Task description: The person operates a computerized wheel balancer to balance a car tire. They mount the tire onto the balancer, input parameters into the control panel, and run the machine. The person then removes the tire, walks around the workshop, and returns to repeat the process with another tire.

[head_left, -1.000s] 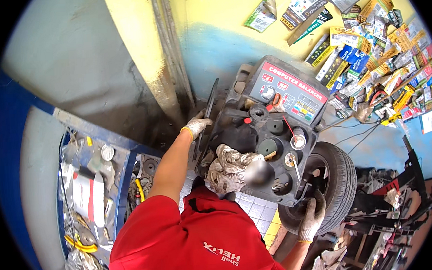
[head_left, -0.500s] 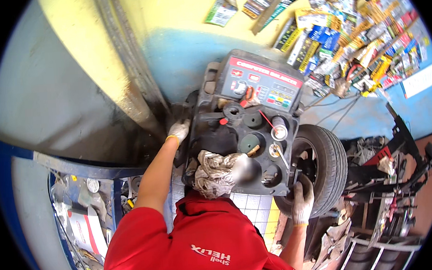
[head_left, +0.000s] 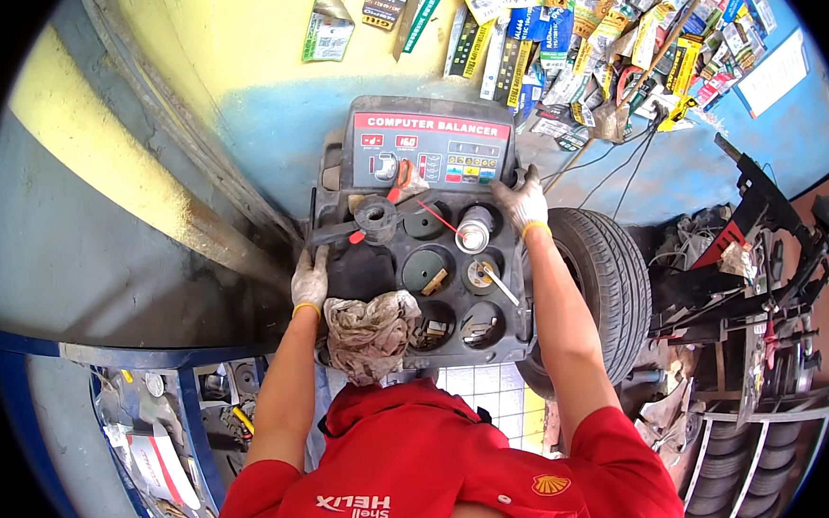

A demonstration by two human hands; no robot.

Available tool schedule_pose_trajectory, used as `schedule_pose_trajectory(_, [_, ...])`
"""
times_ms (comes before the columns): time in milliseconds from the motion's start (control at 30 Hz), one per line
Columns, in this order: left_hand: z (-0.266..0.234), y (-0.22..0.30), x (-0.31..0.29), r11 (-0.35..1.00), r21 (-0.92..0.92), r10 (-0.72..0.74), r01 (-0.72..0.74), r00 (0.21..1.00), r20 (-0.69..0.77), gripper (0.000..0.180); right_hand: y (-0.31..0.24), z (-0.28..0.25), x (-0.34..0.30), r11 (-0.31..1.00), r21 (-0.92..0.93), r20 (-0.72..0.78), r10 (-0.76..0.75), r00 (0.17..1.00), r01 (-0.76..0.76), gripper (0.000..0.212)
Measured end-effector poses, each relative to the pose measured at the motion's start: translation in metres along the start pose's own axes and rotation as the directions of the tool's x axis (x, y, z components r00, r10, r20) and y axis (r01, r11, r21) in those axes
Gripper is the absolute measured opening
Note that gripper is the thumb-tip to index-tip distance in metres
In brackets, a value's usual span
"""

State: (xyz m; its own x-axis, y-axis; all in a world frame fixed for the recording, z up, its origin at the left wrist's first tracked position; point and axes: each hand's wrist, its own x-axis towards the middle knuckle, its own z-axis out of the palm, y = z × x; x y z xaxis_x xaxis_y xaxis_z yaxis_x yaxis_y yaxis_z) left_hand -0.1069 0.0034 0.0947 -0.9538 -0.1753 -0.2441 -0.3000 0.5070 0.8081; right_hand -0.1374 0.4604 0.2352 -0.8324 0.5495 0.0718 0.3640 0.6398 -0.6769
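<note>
Blue wall (head_left: 269,125) behind; right hand (head_left: 523,203) moved from tire (head_left: 624,275) to balancer (head_left: 432,158), fingers (head_left: 530,180) spread; fingers of left hand (head_left: 310,281) unclear.

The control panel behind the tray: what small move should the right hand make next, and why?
Probably slide the right hand inward toward the coloured squares on the control panel: it is by the panel's lower right corner, while the left hand is farther away, at the left edge of the tray.
</note>
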Motion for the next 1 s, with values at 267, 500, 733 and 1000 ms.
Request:
schedule_pose_trajectory(267, [0.003, -0.006, 0.006, 0.986, 0.164, -0.032, 0.041, 0.998, -0.059, 0.077, -0.036, 0.048, 0.041, 0.992, -0.084, -0.022, 0.095, 0.995, -0.097, 0.135])
schedule_pose_trajectory(500, [0.004, 0.003, -0.001, 0.972, 0.224, -0.054, 0.068, 0.996, -0.069, 0.065, -0.020, 0.066, 0.042, 0.997, -0.071, -0.155, 0.022, 0.988, -0.033, 0.130])
schedule_pose_trajectory(733, [0.009, -0.020, 0.015, 0.973, 0.231, 0.014, 0.009, 0.995, -0.097, 0.066, -0.019, 0.071, 0.047, 0.997, -0.076, -0.216, 0.003, 0.976, -0.019, 0.120])
schedule_pose_trajectory(1000, [0.008, -0.024, 0.016, 0.980, 0.200, 0.014, 0.010, 0.993, -0.117, 0.063, -0.034, 0.060, 0.042, 0.998, -0.059, -0.157, 0.025, 0.987, -0.035, 0.110])
